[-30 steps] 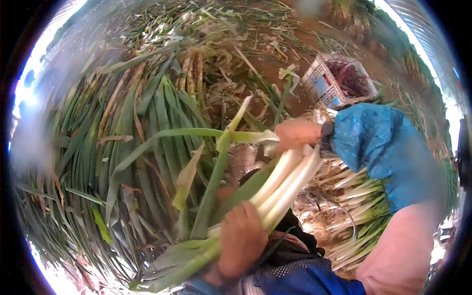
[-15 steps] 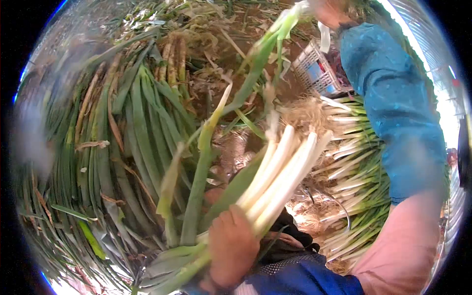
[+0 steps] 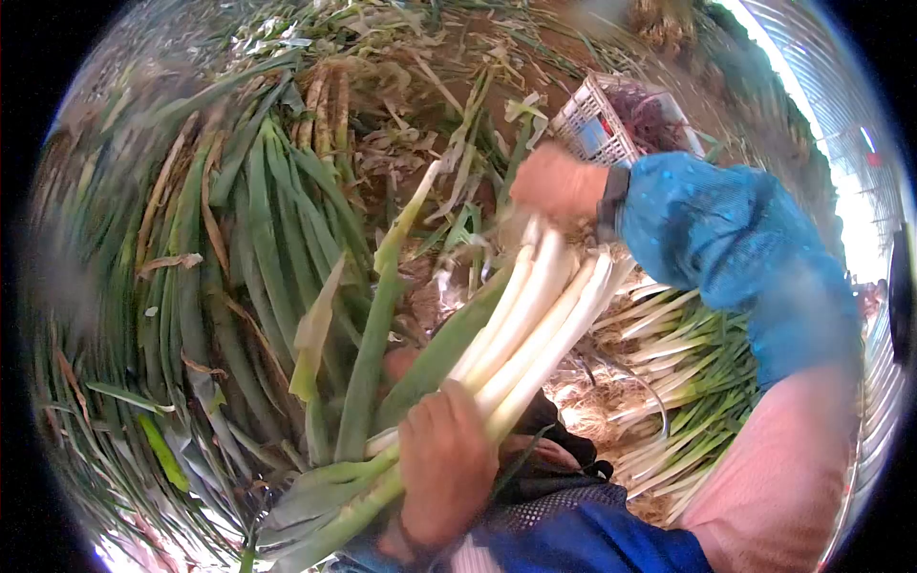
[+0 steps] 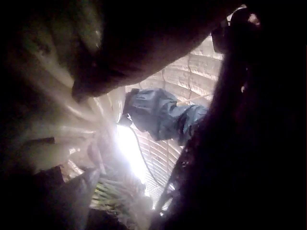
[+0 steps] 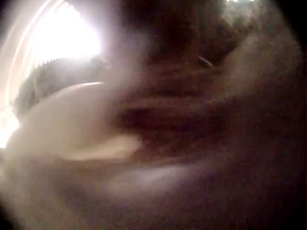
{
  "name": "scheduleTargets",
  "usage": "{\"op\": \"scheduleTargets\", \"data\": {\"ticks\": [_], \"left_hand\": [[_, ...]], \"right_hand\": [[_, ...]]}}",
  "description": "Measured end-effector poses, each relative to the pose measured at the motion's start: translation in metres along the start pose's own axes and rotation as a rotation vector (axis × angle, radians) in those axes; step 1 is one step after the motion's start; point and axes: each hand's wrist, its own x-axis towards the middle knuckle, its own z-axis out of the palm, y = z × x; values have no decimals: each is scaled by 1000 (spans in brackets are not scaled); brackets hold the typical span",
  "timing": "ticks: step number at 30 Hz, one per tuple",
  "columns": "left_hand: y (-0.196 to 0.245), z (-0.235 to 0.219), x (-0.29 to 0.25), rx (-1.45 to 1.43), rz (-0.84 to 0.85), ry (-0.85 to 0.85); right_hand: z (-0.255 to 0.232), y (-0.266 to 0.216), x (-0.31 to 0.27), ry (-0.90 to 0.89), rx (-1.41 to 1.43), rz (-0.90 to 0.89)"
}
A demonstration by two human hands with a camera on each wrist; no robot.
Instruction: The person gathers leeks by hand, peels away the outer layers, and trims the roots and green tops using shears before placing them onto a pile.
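A bunch of leeks (image 3: 516, 334) with long white stalks and green leaves lies slanted across the middle of the head view. My left hand (image 3: 444, 468) grips the bunch low down, where white turns to green. My right hand (image 3: 554, 183), in a blue sleeve (image 3: 707, 239), is curled at the upper root ends of the stalks and grips them there. The left wrist view is dark and shows pale stalks (image 4: 48, 139) and the blue sleeve (image 4: 163, 115). The right wrist view is a blur.
A big heap of green leeks (image 3: 220, 258) covers the ground on the left. Trimmed white-stalked leeks (image 3: 688, 372) lie piled at the right. A white plastic crate (image 3: 597, 119) with dark red contents stands behind my right hand. Dry peelings litter the soil.
Half a second ago my right hand was raised high at the top of the view, pulling a green leaf away. It has come back down to the root ends. My left hand kept its hold.
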Motion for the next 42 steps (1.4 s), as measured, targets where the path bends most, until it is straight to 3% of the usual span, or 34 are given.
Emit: {"op": "scheduleTargets", "data": {"ticks": [1, 3, 5, 7, 9, 10, 11, 14, 15, 17, 18, 20, 22, 24, 26, 28, 31, 33, 34, 37, 40, 42], "left_hand": [[-1, 0, -1, 1, 3, 8], [-3, 2, 0, 3, -6, 28], [-3, 3, 1, -9, 16, 87], [-2, 7, 1, 8, 49, 174], [-2, 14, 2, 48, 91, 290], [-1, 16, 0, 53, 97, 300], [1, 18, -2, 57, 103, 310], [3, 22, -10, 84, 112, 317], [4, 23, -13, 88, 112, 319], [7, 24, -15, 75, 112, 318], [8, 24, -15, 70, 115, 317], [6, 24, -15, 130, 120, 366], [8, 26, -14, 146, 112, 373], [9, 28, -14, 132, 77, 336], [11, 26, -11, 170, 43, 331], [11, 24, -10, 180, 33, 336], [10, 21, -9, 204, 70, 323], [9, 20, -11, 178, 90, 323], [9, 22, -11, 160, 90, 322], [11, 28, -11, 238, 61, 339], [11, 26, -9, 207, 99, 343], [11, 24, -7, 175, 97, 338]], "right_hand": [[-3, 33, -3, 67, -134, 18], [-16, 106, 1, -78, -176, 505], [-19, 151, -9, 406, -295, 286], [-62, 82, 1, 600, -5, 80], [-95, -6, 11, 493, 413, -201], [-98, -40, 19, 571, 505, -461], [-92, -77, 30, 391, 580, -412], [-51, -143, 33, -4, 458, -587], [-64, -139, 23, -289, 650, -614], [-72, -143, 16, -277, 282, -586], [-73, -138, 14, -110, 244, -594], [-64, -114, 11, 225, 179, -604], [-59, -10, 41, 515, 138, -353], [-72, 93, 48, 524, 242, 104], [-109, 147, 11, 564, 36, 258], [-149, 170, -26, 601, -169, 404], [-133, 126, -43, 261, -32, 95], [-63, 56, -17, -212, 354, 117], [-42, 22, -18, -362, 486, 104], [-20, -51, -46, -451, 654, 92], [1, -45, -43, -262, 776, 129], [1, -37, -38, -134, 374, 112]]}}
